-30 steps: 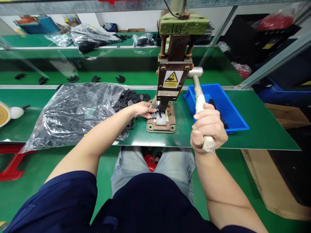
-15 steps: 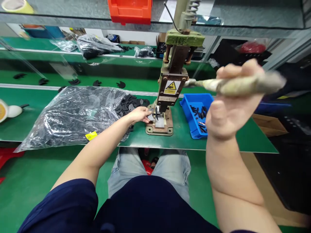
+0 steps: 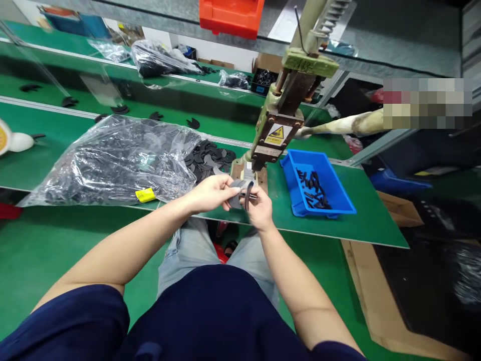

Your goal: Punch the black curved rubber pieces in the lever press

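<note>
In front of the hand press [image 3: 278,125], both hands meet at chest level. My left hand [image 3: 212,193] is closed on a grey, flat curved piece [image 3: 235,190], thumb on top. My right hand [image 3: 262,209] pinches a thin black curved strip [image 3: 248,195] against the right side of that piece. Whether the two parts are joined cannot be made out. Behind the fingers, the press base [image 3: 262,176] is partly hidden. The press lever [image 3: 353,124] sticks out to the right, with no hand of mine on it.
A large clear bag [image 3: 124,165] of dark curved pieces lies at left, some loose pieces [image 3: 205,158] spilling from its mouth. A blue bin [image 3: 340,188] with small black parts stands right of the press. An orange bin [image 3: 231,17] sits on the shelf above.
My right hand has left the lever and come down to meet my left hand. My left hand has drawn the grey piece off the press base toward me. The view has tilted.
</note>
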Demonstrator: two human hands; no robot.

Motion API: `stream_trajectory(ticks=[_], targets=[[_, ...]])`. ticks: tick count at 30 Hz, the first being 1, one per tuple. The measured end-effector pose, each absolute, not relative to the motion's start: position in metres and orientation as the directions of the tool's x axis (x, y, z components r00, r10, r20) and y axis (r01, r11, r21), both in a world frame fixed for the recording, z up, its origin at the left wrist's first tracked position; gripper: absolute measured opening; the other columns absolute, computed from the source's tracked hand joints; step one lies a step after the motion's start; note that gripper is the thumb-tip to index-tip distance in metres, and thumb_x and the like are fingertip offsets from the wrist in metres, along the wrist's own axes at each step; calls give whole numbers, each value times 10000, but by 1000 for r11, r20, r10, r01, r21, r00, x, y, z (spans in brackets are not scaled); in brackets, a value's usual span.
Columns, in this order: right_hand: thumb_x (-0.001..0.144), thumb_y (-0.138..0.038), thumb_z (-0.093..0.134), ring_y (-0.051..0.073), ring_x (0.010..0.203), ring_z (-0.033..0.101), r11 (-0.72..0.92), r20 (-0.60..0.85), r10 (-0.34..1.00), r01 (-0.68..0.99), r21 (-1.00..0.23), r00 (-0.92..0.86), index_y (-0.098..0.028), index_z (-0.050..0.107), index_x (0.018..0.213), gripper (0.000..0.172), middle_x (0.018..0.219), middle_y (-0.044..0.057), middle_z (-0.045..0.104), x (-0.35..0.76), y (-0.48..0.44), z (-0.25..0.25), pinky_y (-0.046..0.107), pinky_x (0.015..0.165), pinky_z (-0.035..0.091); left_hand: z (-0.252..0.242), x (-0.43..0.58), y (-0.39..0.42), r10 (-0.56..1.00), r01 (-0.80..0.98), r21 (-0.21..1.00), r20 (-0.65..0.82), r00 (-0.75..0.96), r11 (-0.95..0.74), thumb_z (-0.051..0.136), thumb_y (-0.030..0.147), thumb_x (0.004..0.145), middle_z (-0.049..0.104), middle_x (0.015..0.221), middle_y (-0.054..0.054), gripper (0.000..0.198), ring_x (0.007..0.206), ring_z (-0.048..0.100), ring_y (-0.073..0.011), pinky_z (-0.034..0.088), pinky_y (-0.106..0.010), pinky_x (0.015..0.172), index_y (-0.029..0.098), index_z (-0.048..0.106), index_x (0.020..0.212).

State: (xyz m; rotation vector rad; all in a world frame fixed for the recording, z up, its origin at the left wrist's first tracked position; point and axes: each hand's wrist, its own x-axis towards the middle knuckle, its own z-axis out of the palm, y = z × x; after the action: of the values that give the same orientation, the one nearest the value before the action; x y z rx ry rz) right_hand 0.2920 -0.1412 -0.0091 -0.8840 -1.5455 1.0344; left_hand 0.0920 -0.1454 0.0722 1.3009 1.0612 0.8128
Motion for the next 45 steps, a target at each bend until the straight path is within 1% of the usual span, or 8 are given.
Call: stream_trajectory(ticks=[16,22,26,30,33,37,40,45], targets=[[999,-392,654,188,874,693,559,511,829,318,-766,-225,-239,711,1049,171,950,45,757,310,-161,2,366,850,560,77,93,-138,880,254,955,-248,405,152,814,450,920,640,631,23,372,511,641,-140,506,-237,488,202,559,811],[1005,-390,620,227,886,667,642,567,766,417,-643,-303,-250,703,998,163,933,78,743,320,-159,8,415,837,544,78,93,-148,957,452,846,215,195,-282,838,414,874,655,956,-30,262,847,635,-173,556,-299,783,214,693,962],[1014,-395,601,231,884,663,670,568,741,438,-599,-357,-259,717,1011,178,947,86,755,322,-159,5,436,849,557,74,99,-150,902,512,753,262,343,-413,750,409,934,598,892,-28,269,870,584,-189,510,-325,841,215,644,781],[1010,-399,613,234,914,689,685,563,729,429,-589,-390,-267,734,1017,179,998,87,780,324,-161,4,446,873,580,65,101,-147,936,458,831,196,291,-317,788,409,903,605,923,-21,239,826,559,-165,491,-301,772,207,663,887],[1017,-379,615,230,932,706,670,566,742,431,-605,-360,-266,732,1059,168,1004,82,786,325,-159,3,436,878,592,59,102,-144,957,282,949,59,284,-142,861,465,842,659,1019,-28,423,842,604,-157,525,-287,742,201,677,1116],[1019,-344,629,235,1081,724,631,565,773,439,-640,-288,-261,708,1226,237,1155,98,776,333,-156,1,440,970,605,43,98,-131,886,77,985,-173,430,155,883,538,816,689,864,-22,465,721,649,-146,560,-265,613,159,702,1015],[1012,-314,634,256,1208,698,592,567,798,445,-672,-206,-262,661,1335,328,1280,125,725,346,-159,-4,475,1042,606,25,90,-107,926,10,961,-269,266,276,929,447,801,701,795,-18,428,607,632,-104,559,-219,538,144,672,961],[1002,-272,626,249,1102,722,570,564,810,439,-694,-159,-286,672,1291,293,1213,115,713,366,-173,-12,451,925,659,16,88,-31,889,-46,889,-458,-24,456,906,244,860,691,701,-33,326,524,634,-103,577,-217,514,153,594,874]])
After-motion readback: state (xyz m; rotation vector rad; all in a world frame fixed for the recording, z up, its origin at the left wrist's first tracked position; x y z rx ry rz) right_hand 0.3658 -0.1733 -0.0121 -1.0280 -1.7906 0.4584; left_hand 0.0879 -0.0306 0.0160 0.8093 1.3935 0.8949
